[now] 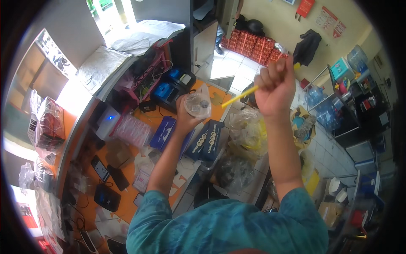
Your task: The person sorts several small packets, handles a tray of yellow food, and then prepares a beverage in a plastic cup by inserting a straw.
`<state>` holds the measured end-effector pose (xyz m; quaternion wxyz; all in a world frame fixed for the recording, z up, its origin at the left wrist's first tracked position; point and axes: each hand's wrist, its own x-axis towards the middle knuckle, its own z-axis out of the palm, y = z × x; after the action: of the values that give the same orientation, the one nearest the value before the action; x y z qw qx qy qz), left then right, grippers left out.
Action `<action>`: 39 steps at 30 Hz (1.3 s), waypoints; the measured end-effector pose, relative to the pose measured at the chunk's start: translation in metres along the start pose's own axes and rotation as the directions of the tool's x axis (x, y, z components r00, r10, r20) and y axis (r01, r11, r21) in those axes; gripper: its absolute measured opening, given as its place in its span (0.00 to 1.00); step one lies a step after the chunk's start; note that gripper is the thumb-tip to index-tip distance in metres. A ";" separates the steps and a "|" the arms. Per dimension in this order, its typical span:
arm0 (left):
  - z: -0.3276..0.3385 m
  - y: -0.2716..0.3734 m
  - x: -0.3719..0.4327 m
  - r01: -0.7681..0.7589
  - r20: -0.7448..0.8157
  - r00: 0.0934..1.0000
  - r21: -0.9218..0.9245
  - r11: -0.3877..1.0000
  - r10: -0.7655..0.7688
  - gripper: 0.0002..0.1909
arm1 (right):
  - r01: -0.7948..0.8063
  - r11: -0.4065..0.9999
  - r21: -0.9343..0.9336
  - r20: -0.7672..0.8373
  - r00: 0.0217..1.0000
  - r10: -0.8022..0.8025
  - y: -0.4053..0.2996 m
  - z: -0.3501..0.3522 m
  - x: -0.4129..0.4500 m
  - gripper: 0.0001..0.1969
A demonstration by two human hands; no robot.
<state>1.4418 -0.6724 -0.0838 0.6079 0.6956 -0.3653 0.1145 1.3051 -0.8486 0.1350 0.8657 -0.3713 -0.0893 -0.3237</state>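
Note:
My left hand (pixel 185 111) is closed around a clear plastic cup (pixel 196 104), held up over the orange counter (pixel 149 116) near two blue-and-black machines. Something small and dark shows at the cup. To the right, my right hand (pixel 274 84) is raised in a fist around a yellow drinking straw (pixel 240 96), whose lower end points down and left toward the cup without touching it. Another bit of yellow shows beyond the fingers. Dark blue printed boxes (pixel 206 139) lie below and between my forearms.
Phones (pixel 100 168), a black device (pixel 107 197) and loose cables lie on the counter at the left. Bags of plastic items (pixel 249 130) stand below my right hand. Blue water jugs (pixel 326 116) and a metal rack are at the right. Another person's leg (pixel 219 44) shows by the doorway.

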 end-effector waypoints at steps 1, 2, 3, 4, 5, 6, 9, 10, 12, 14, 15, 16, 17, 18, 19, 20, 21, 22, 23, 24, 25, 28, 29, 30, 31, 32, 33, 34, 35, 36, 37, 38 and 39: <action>-0.002 0.019 0.004 -0.016 0.028 1.000 0.033 0.999 0.015 0.40 | 0.000 1.000 0.014 0.017 1.000 -0.001 -0.005 0.013 0.003 0.19; -0.002 0.037 0.008 -0.033 0.055 0.998 0.065 0.997 0.029 0.39 | 0.000 1.000 0.027 0.033 0.999 -0.001 -0.012 0.024 0.004 0.20; -0.002 0.054 0.011 -0.035 0.044 0.999 0.068 0.997 0.032 0.39 | -0.004 1.000 0.028 0.045 0.999 0.002 -0.018 0.035 0.002 0.20; 0.002 0.071 0.012 -0.017 0.060 0.998 0.071 0.997 0.013 0.38 | 0.046 0.998 -0.038 0.110 0.993 -0.042 -0.025 0.042 -0.002 0.20; 0.007 0.086 0.011 0.001 0.077 0.997 0.073 0.997 -0.007 0.37 | 0.101 0.990 -0.101 0.177 0.981 -0.082 -0.033 0.050 -0.007 0.20; 0.009 0.097 0.012 0.011 0.065 0.998 0.018 1.000 -0.012 0.37 | 0.169 0.978 -0.120 0.243 0.960 -0.136 -0.043 0.064 -0.014 0.21; 0.014 0.119 0.007 -0.034 0.115 0.993 0.002 0.999 0.034 0.37 | 0.288 0.949 -0.129 0.375 0.900 -0.223 -0.068 0.083 -0.029 0.20; 0.020 0.126 0.006 -0.083 0.098 0.992 0.033 0.996 0.080 0.38 | 0.290 0.939 -0.186 0.348 0.913 -0.213 -0.060 0.073 -0.028 0.20; 0.025 0.147 0.006 -0.081 0.161 0.984 -0.007 0.997 0.081 0.38 | 0.186 0.886 -0.424 0.199 0.974 -0.109 -0.018 0.040 -0.031 0.20; 0.030 0.150 -0.001 -0.135 0.201 0.972 0.048 0.990 0.123 0.37 | 0.081 0.890 -0.450 0.214 0.977 0.019 -0.006 0.028 -0.043 0.22; 0.035 0.149 -0.008 -0.148 0.207 0.969 0.037 0.988 0.137 0.37 | 0.095 0.885 -0.455 0.213 0.977 0.004 -0.012 0.027 -0.046 0.22; 0.039 0.149 -0.014 -0.051 0.199 0.978 -0.076 0.996 0.065 0.38 | 0.044 0.913 -0.405 0.199 0.979 0.041 -0.017 0.026 -0.049 0.22; 0.044 0.149 -0.015 0.048 0.203 0.979 -0.186 0.981 -0.009 0.38 | -0.007 0.936 -0.352 0.187 0.979 0.078 -0.023 0.025 -0.050 0.22; 0.050 0.157 -0.016 0.076 0.228 0.973 -0.199 0.977 -0.030 0.38 | -0.009 0.934 -0.358 0.083 0.996 0.042 -0.029 0.028 -0.054 0.22; 0.051 0.164 -0.016 0.079 0.236 0.971 -0.197 0.977 -0.031 0.38 | -0.009 0.935 -0.355 0.076 0.996 0.039 -0.038 0.031 -0.054 0.22; 0.050 0.169 -0.017 0.047 0.230 0.973 -0.167 0.985 -0.008 0.38 | 0.031 0.943 -0.332 0.114 0.993 0.008 -0.048 0.031 -0.054 0.22; 0.054 0.174 -0.017 0.013 0.225 0.974 -0.151 0.988 0.022 0.38 | 0.075 0.944 -0.321 0.152 0.988 -0.027 -0.060 0.032 -0.054 0.21; 0.058 0.178 -0.017 0.013 0.232 0.972 -0.161 0.987 0.025 0.38 | 0.087 0.944 -0.319 0.170 0.985 -0.034 -0.069 0.033 -0.055 0.21; 0.062 0.182 -0.017 -0.025 0.226 0.972 -0.164 0.986 0.063 0.38 | 0.091 0.941 -0.327 0.165 0.986 -0.039 -0.070 0.031 -0.058 0.21; 0.064 0.184 -0.016 -0.067 0.218 0.970 -0.161 0.985 0.102 0.38 | 0.059 0.931 -0.359 0.138 0.990 -0.010 -0.067 0.030 -0.060 0.21; 0.066 0.186 -0.017 -0.071 0.222 0.969 -0.164 0.984 0.107 0.38 | 0.026 0.920 -0.390 0.111 0.994 0.018 -0.064 0.027 -0.063 0.22; 0.068 0.188 -0.021 -0.054 0.225 0.970 -0.190 0.980 0.097 0.38 | 0.000 0.931 -0.365 0.158 0.986 0.062 -0.063 0.013 -0.071 0.22; 0.067 0.188 -0.021 -0.057 0.236 0.967 -0.169 0.984 0.097 0.38 | -0.043 0.942 -0.333 0.165 0.981 0.103 -0.063 0.011 -0.073 0.22; 0.068 0.189 -0.022 -0.058 0.252 0.963 -0.154 0.986 0.096 0.38 | -0.059 0.938 -0.343 0.129 0.986 0.109 -0.062 0.010 -0.076 0.23; 0.069 0.189 -0.022 -0.058 0.250 0.964 -0.156 0.986 0.096 0.38 | -0.060 0.937 -0.345 0.129 0.985 0.111 -0.060 0.006 -0.078 0.23; 0.070 0.189 -0.022 -0.094 0.251 0.959 -0.152 0.984 0.130 0.37 | -0.092 0.936 -0.341 0.145 0.978 0.148 -0.058 0.001 -0.079 0.23; 0.071 0.188 -0.025 -0.121 0.254 0.954 -0.149 0.981 0.156 0.37 | -0.131 0.932 -0.337 0.154 0.969 0.192 -0.056 -0.003 -0.082 0.23; 0.072 0.188 -0.026 -0.111 0.253 0.956 -0.150 0.982 0.147 0.37 | -0.141 0.930 -0.339 0.149 0.968 0.201 -0.055 -0.004 -0.083 0.23; 0.071 0.189 -0.027 -0.109 0.245 0.959 -0.158 0.981 0.145 0.37 | -0.143 0.925 -0.353 0.135 0.970 0.201 -0.055 -0.004 -0.082 0.24; 0.070 0.190 -0.027 -0.108 0.236 0.961 -0.164 0.981 0.145 0.37 | -0.143 0.920 -0.365 0.123 0.972 0.200 -0.054 -0.005 -0.081 0.24; 0.070 0.188 -0.028 -0.100 0.233 0.963 -0.163 0.982 0.136 0.37 | -0.152 0.918 -0.365 0.120 0.971 0.209 -0.052 -0.006 -0.082 0.24; 0.069 0.187 -0.030 -0.102 0.238 0.962 -0.150 0.983 0.136 0.37 | -0.163 0.922 -0.351 0.114 0.970 0.215 -0.049 -0.008 -0.082 0.25; 0.068 0.185 -0.030 -0.110 0.240 0.960 -0.137 0.984 0.141 0.37 | -0.170 0.926 -0.337 0.113 0.969 0.219 -0.047 -0.009 -0.082 0.25</action>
<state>1.2813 -0.7239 0.0235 0.5902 0.6413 -0.4885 0.0422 1.2112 -0.8385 0.1239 0.8115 -0.5388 -0.0617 -0.2179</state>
